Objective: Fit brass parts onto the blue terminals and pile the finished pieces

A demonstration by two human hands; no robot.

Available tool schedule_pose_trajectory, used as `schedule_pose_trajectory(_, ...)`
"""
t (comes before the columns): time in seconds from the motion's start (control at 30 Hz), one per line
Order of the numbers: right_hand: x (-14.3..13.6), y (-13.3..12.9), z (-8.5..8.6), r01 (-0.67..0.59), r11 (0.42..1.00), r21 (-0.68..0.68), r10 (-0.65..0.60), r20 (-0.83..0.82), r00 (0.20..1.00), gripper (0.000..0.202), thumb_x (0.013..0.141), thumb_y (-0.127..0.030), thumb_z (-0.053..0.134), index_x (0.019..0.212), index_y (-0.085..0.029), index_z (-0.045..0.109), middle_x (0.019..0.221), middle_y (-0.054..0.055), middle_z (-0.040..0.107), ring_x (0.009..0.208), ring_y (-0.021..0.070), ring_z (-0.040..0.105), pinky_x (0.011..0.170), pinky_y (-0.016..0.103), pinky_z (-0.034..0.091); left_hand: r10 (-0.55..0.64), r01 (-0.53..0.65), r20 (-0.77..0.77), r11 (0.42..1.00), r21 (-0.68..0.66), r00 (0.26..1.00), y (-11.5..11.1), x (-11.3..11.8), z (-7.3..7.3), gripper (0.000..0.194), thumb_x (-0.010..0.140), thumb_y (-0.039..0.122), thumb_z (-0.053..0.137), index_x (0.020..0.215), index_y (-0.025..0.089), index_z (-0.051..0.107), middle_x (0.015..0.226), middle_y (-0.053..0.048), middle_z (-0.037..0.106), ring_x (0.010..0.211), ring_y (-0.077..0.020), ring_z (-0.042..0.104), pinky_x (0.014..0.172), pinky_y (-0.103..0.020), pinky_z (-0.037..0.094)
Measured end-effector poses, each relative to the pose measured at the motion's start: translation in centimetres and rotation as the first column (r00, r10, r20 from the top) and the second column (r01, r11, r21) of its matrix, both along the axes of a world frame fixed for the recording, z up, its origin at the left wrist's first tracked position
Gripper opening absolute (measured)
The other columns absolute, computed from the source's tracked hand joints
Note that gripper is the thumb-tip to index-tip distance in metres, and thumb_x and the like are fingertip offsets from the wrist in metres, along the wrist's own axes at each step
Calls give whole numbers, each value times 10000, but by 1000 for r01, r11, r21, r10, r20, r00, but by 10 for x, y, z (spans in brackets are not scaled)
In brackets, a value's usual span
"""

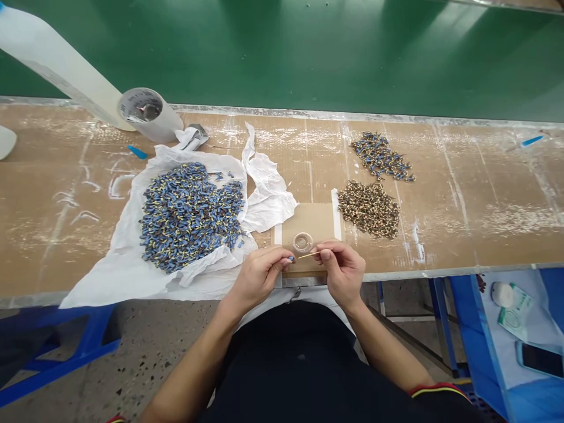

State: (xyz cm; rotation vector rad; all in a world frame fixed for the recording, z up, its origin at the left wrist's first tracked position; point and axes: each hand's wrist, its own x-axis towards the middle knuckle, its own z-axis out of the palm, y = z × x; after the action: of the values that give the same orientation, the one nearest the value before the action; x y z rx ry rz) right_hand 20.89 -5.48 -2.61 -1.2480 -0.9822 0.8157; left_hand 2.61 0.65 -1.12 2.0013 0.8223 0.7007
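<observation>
My left hand point(259, 275) is closed, pinching a small blue piece point(291, 259) between thumb and fingertips. In my right hand point(342, 271) is a thin wooden toothpick point(309, 254), its tip pointing left, close to the blue piece. Whether the two touch I cannot tell. Just beyond my fingers a small clear round dish point(302, 242) rests on a cardboard sheet point(308, 216). To the left, a large heap of small blue and yellow pieces point(189, 217) lies on white cloth point(118, 258). Small brass-coloured pieces point(369, 208) are heaped at the right.
Behind the brass heap lies a smaller pile of blue and brass pieces point(382, 155). A crumpled white cloth point(267, 191) is left of the cardboard. A tape-like roll point(170, 120) stands at the back left. A phone point(541, 359) lies in a blue bin point(480, 346) at the lower right.
</observation>
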Motion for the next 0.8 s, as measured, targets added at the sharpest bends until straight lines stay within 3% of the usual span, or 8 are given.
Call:
schedule_pose_trajectory(0.6, -1, -2, -3, -53, 998, 20, 49, 144, 988, 74, 911, -221, 651, 912, -231, 725, 865, 50, 752, 805, 191, 711, 707, 328, 601, 8, -8, -3, 999, -40, 1000, -2, 0, -2, 191, 1003, 201, 474, 916, 154, 637, 819, -44, 685, 721, -135, 604, 665, -236, 445)
schedule_pose_trajectory(0.8, -4, 1, 6, -76, 996, 53, 67, 168, 984, 91, 913, -195, 642, 924, -244, 718, 867, 47, 752, 815, 197, 711, 709, 341, 599, -8, 11, 33, 995, -95, 999, -3, -3, 3, 205, 1001, 223, 474, 929, 152, 652, 761, -36, 644, 675, -131, 569, 643, -242, 437)
